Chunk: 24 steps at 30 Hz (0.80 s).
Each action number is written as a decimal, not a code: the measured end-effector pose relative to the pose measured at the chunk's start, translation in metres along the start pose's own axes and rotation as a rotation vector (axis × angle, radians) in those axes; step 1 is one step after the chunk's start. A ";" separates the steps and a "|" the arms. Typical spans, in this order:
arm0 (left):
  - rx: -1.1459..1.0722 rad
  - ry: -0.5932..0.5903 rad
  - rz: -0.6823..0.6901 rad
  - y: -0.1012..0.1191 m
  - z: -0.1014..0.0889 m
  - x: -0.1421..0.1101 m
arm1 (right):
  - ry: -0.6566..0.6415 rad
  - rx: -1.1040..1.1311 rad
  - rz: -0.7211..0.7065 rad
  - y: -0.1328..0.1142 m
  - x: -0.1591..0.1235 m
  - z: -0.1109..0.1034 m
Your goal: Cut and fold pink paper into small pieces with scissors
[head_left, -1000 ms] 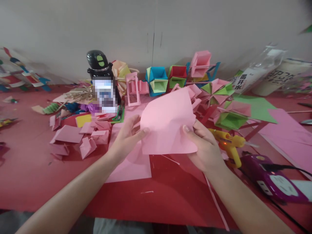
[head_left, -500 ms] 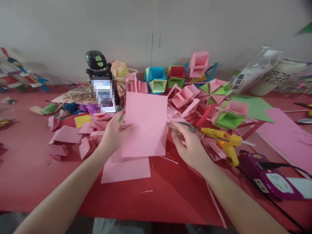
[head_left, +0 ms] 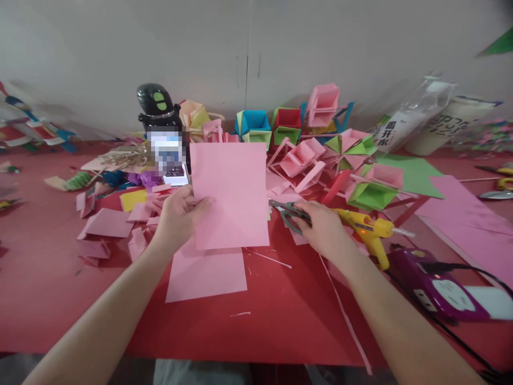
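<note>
My left hand (head_left: pixel 179 216) pinches the left edge of a pink paper sheet (head_left: pixel 230 195) and holds it upright above the red table (head_left: pixel 280 315). My right hand (head_left: pixel 323 230) rests on the table to the right of the sheet, its fingers closing round grey scissors (head_left: pixel 289 211) that lie there. A second pink sheet (head_left: pixel 206 272) lies flat under the held one.
A yellow glue gun (head_left: pixel 371 232) and a purple power strip (head_left: pixel 435 286) with a cable lie at the right. Folded paper boxes and pinwheels (head_left: pixel 320 139) crowd the back. Pink scraps (head_left: pixel 116 224) litter the left. A black bottle (head_left: pixel 158 107) and a phone (head_left: pixel 174 174) stand behind.
My right hand let go of the pink sheet and dropped to the scissors on the table. My left hand alone now holds the sheet, which has flattened and turned upright.
</note>
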<state>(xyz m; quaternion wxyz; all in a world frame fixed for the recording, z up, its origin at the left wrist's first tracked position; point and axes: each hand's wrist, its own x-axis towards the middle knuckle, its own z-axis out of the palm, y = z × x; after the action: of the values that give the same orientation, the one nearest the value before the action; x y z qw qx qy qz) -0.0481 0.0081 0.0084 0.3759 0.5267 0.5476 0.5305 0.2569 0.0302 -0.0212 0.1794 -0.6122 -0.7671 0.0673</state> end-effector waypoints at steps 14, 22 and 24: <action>-0.093 -0.002 0.047 -0.011 0.001 0.003 | 0.141 0.330 0.044 -0.018 -0.008 -0.009; 0.011 0.077 0.120 -0.009 0.001 0.003 | -0.003 1.059 0.213 -0.040 -0.011 -0.016; 0.010 0.076 0.112 -0.008 0.001 0.003 | -0.029 1.116 0.269 -0.044 -0.012 -0.018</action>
<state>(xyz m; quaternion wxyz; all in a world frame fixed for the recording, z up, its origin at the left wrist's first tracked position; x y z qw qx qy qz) -0.0487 0.0118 0.0004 0.3218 0.5380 0.5336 0.5676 0.2247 0.0060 0.0073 0.4546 -0.5163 -0.5331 0.4926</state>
